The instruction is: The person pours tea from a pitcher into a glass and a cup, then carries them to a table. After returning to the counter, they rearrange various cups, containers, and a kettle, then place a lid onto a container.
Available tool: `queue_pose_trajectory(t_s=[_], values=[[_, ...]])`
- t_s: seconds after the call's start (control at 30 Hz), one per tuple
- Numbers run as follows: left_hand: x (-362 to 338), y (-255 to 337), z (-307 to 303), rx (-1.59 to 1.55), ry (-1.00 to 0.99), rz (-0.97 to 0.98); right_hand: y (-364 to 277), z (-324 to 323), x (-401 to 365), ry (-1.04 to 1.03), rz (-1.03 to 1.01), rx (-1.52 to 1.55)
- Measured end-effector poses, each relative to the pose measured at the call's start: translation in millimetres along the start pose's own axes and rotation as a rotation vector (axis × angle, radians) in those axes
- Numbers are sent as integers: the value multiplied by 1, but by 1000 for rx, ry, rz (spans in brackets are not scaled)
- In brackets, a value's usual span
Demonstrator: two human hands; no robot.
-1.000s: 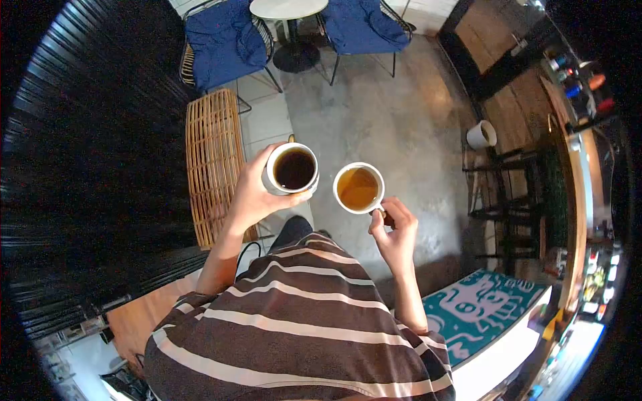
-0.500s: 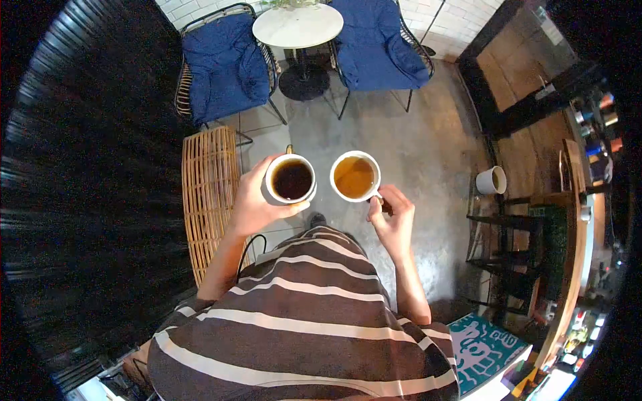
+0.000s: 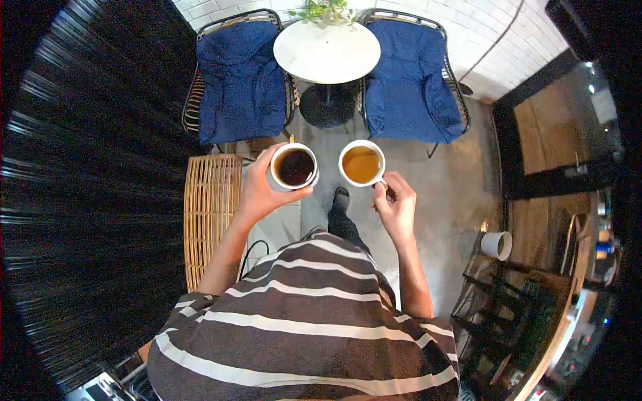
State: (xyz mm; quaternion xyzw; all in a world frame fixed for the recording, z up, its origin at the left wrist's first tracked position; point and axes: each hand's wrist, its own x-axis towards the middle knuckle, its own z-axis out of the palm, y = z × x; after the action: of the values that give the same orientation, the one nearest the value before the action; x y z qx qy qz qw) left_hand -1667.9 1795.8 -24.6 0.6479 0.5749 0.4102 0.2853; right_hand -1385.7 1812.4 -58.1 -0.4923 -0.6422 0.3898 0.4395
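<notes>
My left hand (image 3: 266, 186) is wrapped round the side of a white cup of dark brown drink (image 3: 294, 166), with a gold-coloured handle showing at its far side. To the right, a second white cup, of amber drink (image 3: 362, 164), is held by its handle between the fingers and thumb of my right hand (image 3: 396, 199). Both cups are upright and side by side above the floor, with a small gap between them. The drinks' surfaces show from above; part of the right cup's handle is hidden by my fingers.
A round white table (image 3: 327, 57) with a plant (image 3: 326, 11) stands ahead, between two blue-cushioned chairs (image 3: 241, 77). A rattan bench (image 3: 212, 214) is on the left. On the right are a white mug-like pot (image 3: 496, 246), dark stools (image 3: 491, 301) and a wooden counter edge (image 3: 558, 334).
The table and chairs appear nearer, and the stools and counter on the right have shifted down in view. One leg is now stepped forward. Both hands keep their hold on the cups.
</notes>
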Motion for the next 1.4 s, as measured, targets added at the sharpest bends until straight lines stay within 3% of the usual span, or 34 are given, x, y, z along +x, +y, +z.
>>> queue_pose_trajectory(t_s=[0.2,0.4,0.6,0.77,0.83,0.87,0.97,1.07,1.4], values=[[110,-55,12,52,110,41,58,22,135,-32,-29,-1],[207,-97,24,65,143,-75,116,43,248,-69,12,25],[307,-186,36,80,146,-75,204,89,344,-46,-9,-131],[382,-273,56,19,79,-148,263,135,408,-52,-91,-192],[398,-302,64,25,38,-111,291,150,416,-72,116,52],[410,-320,67,22,26,-90,314,163,425,-56,83,110],[458,-367,78,7,-29,-76,353,186,469,-47,141,-18],[483,-400,93,-83,-75,-241,365,200,498,-57,191,-51],[534,-458,126,-45,-5,-224,434,238,556,2,238,10]])
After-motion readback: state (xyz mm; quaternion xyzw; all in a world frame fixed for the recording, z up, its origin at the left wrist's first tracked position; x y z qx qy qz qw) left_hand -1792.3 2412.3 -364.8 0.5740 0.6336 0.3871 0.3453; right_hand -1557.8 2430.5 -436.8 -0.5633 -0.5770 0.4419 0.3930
